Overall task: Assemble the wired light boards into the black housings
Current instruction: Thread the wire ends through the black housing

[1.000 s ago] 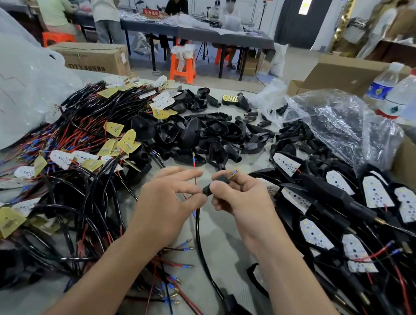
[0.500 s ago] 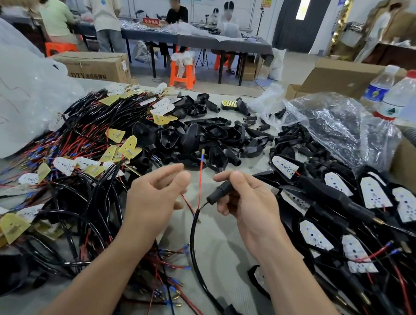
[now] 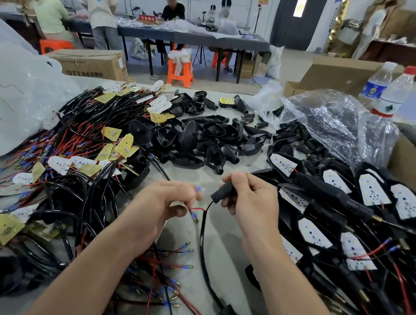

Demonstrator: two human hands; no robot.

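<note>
My right hand (image 3: 250,199) grips a small black rubber sleeve (image 3: 223,192) threaded on a black cable (image 3: 201,250) that runs down toward me. My left hand (image 3: 164,201) pinches the cable's thin red wires (image 3: 196,209), whose blue-capped tips stick out beside my fingers. A heap of empty black housings (image 3: 193,139) lies behind my hands. Wired light boards (image 3: 83,163), white and yellow, sprawl with black cables at the left. Housings with white boards fitted (image 3: 371,196) are stacked at the right.
A clear plastic bag (image 3: 332,126) of black parts and two water bottles (image 3: 388,93) stand at the back right beside a cardboard box (image 3: 413,166). A white plastic sheet (image 3: 17,94) bulges at the left. Loose terminal wires (image 3: 168,290) lie near the front edge.
The red wire pointed straight up between my hands; my left hand has since closed on it and drawn it down and left out of the sleeve. My right hand still holds the sleeve.
</note>
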